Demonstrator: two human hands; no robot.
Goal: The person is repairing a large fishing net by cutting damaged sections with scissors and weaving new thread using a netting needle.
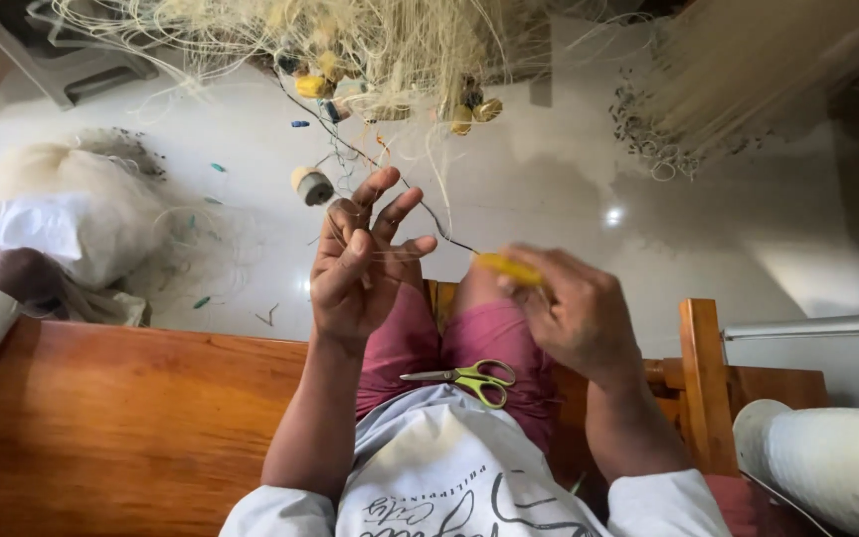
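My left hand (pixel 360 261) is raised with fingers spread, and thin pale net threads run across them. My right hand (pixel 571 313) pinches a yellow netting needle (pixel 507 267), its tip pointing left toward the other hand. A dark cord (pixel 429 214) runs from the needle up to a hanging fishing net (pixel 370 45) with yellow and dark floats. Green-handled scissors (pixel 469 378) lie shut on my lap, on the pink shorts.
A wooden bench (pixel 131 418) spreads to my left, and a wooden post (pixel 705 383) stands on my right. A white spool of line (pixel 827 462) lies at the lower right. A heap of net and white cloth (pixel 72 224) sits on the white tiled floor. A small spool (pixel 312 185) dangles.
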